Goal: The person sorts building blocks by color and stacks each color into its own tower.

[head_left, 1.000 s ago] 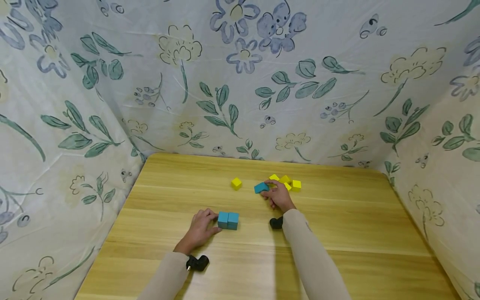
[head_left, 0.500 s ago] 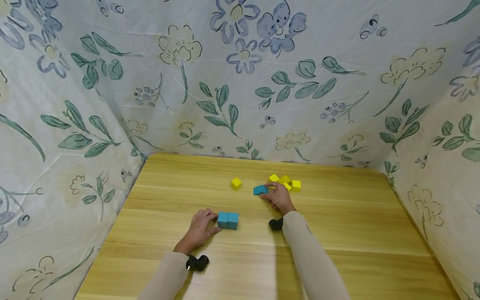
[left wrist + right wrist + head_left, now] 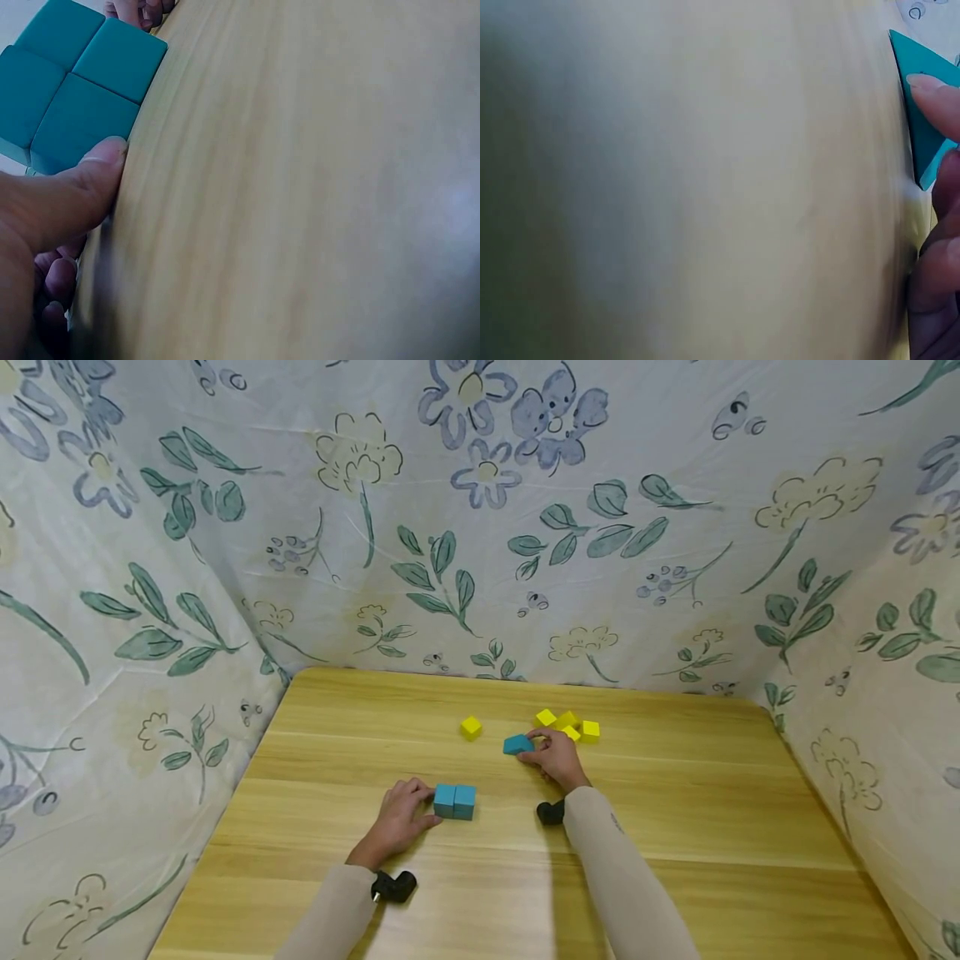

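The right hand (image 3: 558, 758) pinches a blue wedge block (image 3: 517, 745) between thumb and fingers, just left of the clustered yellow cubes (image 3: 590, 732) on the far part of the table (image 3: 675, 810). Its face is smooth, matte and plain; the right wrist view shows it teal, with a sharp, pointed corner. Nearer and further left, the left hand (image 3: 401, 812) grasps the left end of the blue blocks (image 3: 454, 802), which show flat square faces, thin seams and softly rounded corners.
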A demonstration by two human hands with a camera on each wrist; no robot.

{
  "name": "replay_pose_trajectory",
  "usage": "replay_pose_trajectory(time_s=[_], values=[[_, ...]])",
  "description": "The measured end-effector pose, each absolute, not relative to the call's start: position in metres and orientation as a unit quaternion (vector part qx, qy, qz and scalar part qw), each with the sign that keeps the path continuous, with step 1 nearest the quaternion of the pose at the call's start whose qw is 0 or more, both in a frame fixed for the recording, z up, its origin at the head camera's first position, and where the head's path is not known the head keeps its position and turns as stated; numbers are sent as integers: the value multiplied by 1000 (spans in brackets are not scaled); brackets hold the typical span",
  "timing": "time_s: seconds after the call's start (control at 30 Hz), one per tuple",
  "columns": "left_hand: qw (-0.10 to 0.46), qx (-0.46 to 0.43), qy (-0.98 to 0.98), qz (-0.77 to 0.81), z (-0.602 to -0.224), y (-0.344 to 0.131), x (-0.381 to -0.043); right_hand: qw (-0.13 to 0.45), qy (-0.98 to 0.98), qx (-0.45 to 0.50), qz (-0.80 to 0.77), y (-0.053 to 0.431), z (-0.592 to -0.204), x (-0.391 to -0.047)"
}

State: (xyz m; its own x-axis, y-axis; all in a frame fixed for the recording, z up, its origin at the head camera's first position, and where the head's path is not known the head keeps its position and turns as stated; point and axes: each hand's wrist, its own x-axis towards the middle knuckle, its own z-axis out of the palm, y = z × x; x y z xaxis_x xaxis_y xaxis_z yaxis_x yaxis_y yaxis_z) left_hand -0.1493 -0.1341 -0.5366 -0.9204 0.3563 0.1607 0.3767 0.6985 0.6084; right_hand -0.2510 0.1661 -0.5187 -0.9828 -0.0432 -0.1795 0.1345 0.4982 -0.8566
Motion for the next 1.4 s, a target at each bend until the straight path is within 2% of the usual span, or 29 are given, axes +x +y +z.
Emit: replay_pose_trajectory(time_s=[0.63, 0.9, 1.07, 1.4], values=[[10, -197, -922, -332, -535, -134, -148, 23, 879, -10, -476, 158, -514, -232], [12, -200, -922, -330, -535, -134, -148, 48, 856, 25, -514, 153, -512, -217], [18, -202, -922, -329, -537, -135, -148, 54, 842, 14, -537, 146, -510, -204], [17, -200, -922, -332, -536, -134, -148, -9, 844, -40, -534, 127, -498, -182]])
